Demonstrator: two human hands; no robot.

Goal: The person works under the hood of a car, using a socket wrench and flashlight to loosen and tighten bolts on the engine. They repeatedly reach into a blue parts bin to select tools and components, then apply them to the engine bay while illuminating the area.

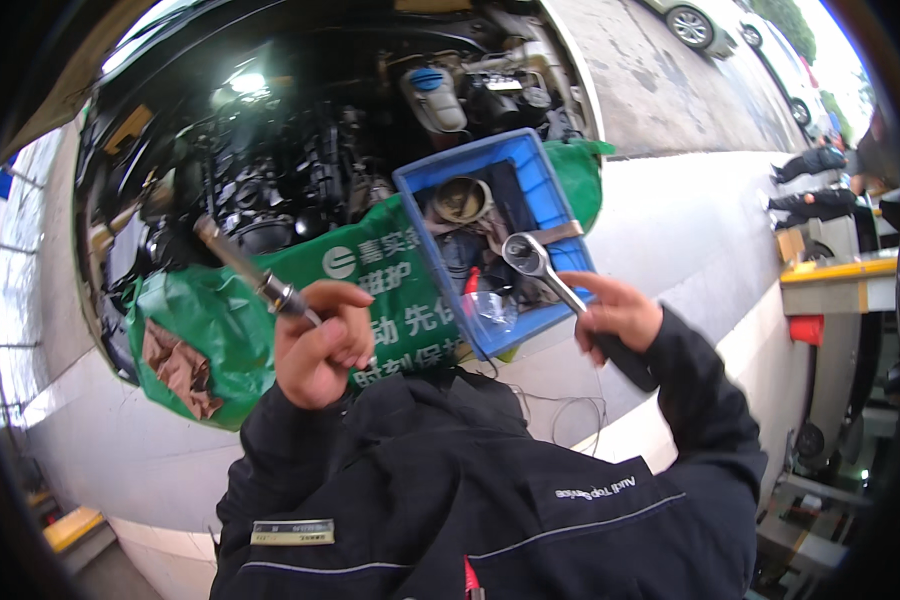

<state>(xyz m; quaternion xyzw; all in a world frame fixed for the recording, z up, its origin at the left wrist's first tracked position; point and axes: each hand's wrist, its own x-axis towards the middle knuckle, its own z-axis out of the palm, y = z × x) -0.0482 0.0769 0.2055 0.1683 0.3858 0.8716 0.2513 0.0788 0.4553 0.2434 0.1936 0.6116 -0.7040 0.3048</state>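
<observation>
My left hand (322,345) is closed round a long metal socket tool (270,285) with a worn brownish far end, angled up and left over a green protective mat (390,320). My right hand (618,318) grips a ratchet wrench (553,278), its round head over a blue plastic crate (560,190), its dark handle extending below my hand. The crate holds a round metal part (462,200), dark items, a red-handled item and a clear plastic piece. The two tools are apart.
An open car engine bay (265,180) lies ahead, with a blue-capped reservoir (440,105). Brown crumpled paper (180,370) lies on the mat. At right are a yellow-edged bench (835,270), a red bin (807,328), parked cars (690,25) and other people (810,205).
</observation>
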